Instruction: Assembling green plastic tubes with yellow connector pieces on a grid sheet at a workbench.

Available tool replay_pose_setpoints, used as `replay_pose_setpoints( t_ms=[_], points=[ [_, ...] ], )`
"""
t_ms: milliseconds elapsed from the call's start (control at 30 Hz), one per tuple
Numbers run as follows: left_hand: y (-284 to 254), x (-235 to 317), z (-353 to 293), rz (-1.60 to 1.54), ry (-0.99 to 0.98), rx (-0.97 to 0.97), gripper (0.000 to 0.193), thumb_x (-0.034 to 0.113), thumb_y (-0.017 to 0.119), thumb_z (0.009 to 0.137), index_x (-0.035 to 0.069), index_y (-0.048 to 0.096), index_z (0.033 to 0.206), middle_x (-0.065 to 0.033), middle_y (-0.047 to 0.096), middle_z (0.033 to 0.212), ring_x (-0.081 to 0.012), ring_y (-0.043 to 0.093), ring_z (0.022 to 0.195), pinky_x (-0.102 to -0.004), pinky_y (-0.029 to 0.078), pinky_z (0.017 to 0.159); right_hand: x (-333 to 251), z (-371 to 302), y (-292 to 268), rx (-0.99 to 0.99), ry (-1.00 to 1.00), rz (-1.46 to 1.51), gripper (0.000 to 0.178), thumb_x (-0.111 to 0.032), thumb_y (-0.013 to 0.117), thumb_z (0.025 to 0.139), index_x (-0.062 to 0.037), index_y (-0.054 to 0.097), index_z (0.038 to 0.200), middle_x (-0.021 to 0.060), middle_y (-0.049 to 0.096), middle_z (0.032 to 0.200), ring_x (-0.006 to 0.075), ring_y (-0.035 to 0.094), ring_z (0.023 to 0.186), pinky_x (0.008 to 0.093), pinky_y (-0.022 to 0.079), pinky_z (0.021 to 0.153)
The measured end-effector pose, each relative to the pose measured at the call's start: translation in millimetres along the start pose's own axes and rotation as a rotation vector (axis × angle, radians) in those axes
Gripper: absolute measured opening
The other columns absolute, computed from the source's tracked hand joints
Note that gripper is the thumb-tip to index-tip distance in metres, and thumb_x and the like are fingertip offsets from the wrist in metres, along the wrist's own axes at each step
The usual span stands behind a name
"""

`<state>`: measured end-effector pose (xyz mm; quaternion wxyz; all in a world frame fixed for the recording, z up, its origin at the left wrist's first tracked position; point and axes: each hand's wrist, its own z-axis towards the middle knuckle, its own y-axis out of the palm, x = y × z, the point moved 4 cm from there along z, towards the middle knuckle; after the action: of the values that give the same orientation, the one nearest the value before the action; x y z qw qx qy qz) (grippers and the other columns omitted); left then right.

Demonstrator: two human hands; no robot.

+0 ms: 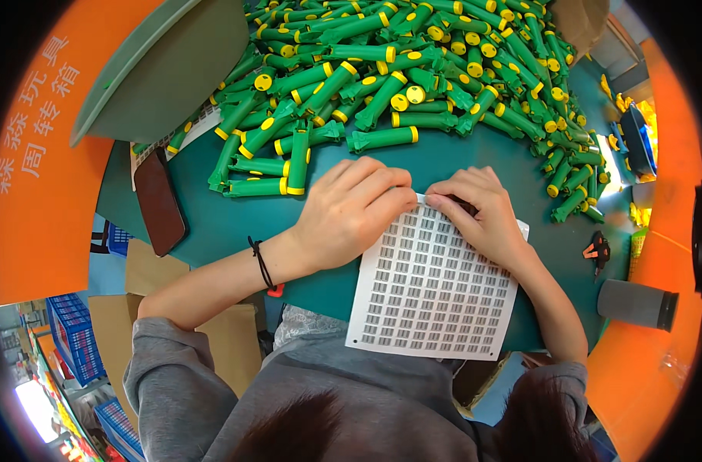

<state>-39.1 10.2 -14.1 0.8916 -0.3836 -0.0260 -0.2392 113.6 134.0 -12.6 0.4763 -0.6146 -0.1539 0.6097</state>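
A white sheet of small printed grey labels (435, 292) lies at the table's near edge, its lower part reaching over my lap. At its top edge, my left hand (358, 204) pinches with thumb and fingers closed. Close beside it, my right hand (478, 212) has curled fingers at the same edge, its thumb toward the left hand. Something small and dark shows under the right fingers; I cannot make out what it is. Just beyond both hands lies a big heap of green plastic tubes with yellow ends (385, 138).
A brown phone-like slab (160, 204) lies at the left, below a large tilted grey-green basin (166, 69). Orange crates (43, 154) flank the table. A grey cylindrical cup (636, 305) and a small black-and-orange tool (596, 250) sit at the right. Cardboard boxes (231, 339) stand below left.
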Motion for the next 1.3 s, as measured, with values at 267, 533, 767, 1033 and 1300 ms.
replay_pose_setpoints(
  t_ms=[267, 533, 767, 1033, 1300],
  points=[
    [-6.8, 17.4, -1.1, -0.074, 0.06, 0.056, 0.031, 0.006, 0.08, 0.065, 0.009, 0.068, 0.093, -0.0017, 0.066, 0.102, -0.0231, 0.062, 0.089, -0.0346, 0.051, 0.074, -16.2, 54.8, 1.9, 0.265, -0.275, -0.24, 0.039, -0.015, 0.081, 0.076, -0.0093, 0.067, 0.111, 0.0081, 0.057, 0.104, 0.0282, 0.055, 0.095, 0.0366, 0.047, 0.081],
    [-11.8, 17.2, -3.4, -0.086, 0.041, 0.05, 0.036, 0.012, 0.082, 0.07, 0.012, 0.067, 0.103, -0.0041, 0.063, 0.114, -0.0229, 0.06, 0.098, -0.0357, 0.049, 0.081, -8.8, 31.1, 1.2, 0.313, -0.056, 0.076, 0.028, 0.004, 0.071, 0.085, -0.0049, 0.068, 0.111, 0.0085, 0.058, 0.125, 0.0213, 0.065, 0.097, 0.0275, 0.052, 0.079],
    [-27.0, 19.4, 22.9, -0.43, -0.221, 0.085, 0.02, 0.007, 0.078, 0.079, 0.007, 0.067, 0.096, -0.0083, 0.064, 0.107, -0.0226, 0.059, 0.099, -0.034, 0.045, 0.085, -11.6, -48.1, 8.6, 0.291, 0.187, 0.593, 0.035, 0.01, 0.067, 0.086, 0.006, 0.062, 0.121, 0.0147, 0.058, 0.124, 0.0179, 0.063, 0.105, 0.0294, 0.055, 0.089],
    [12.9, 12.6, 32.5, -0.726, -0.542, -0.258, 0.008, 0.006, 0.065, 0.093, -0.002, 0.064, 0.097, -0.0107, 0.063, 0.111, -0.0159, 0.062, 0.1, -0.0309, 0.055, 0.086, 0.6, -45.6, 15.5, 0.236, 0.339, 0.988, 0.038, 0.01, 0.068, 0.087, 0.0086, 0.057, 0.123, 0.0156, 0.065, 0.115, 0.0195, 0.066, 0.105, 0.0314, 0.056, 0.094],
    [17.2, 14.4, 32.1, -0.677, -0.537, -0.237, 0.008, 0.004, 0.068, 0.089, -0.002, 0.065, 0.094, -0.0114, 0.066, 0.105, -0.0173, 0.064, 0.094, -0.0298, 0.054, 0.083, -1.6, -47.1, 16.0, 0.248, 0.332, 1.02, 0.039, 0.012, 0.066, 0.086, 0.0092, 0.057, 0.124, 0.0166, 0.064, 0.12, 0.0212, 0.064, 0.11, 0.0328, 0.055, 0.097]
  ],
)
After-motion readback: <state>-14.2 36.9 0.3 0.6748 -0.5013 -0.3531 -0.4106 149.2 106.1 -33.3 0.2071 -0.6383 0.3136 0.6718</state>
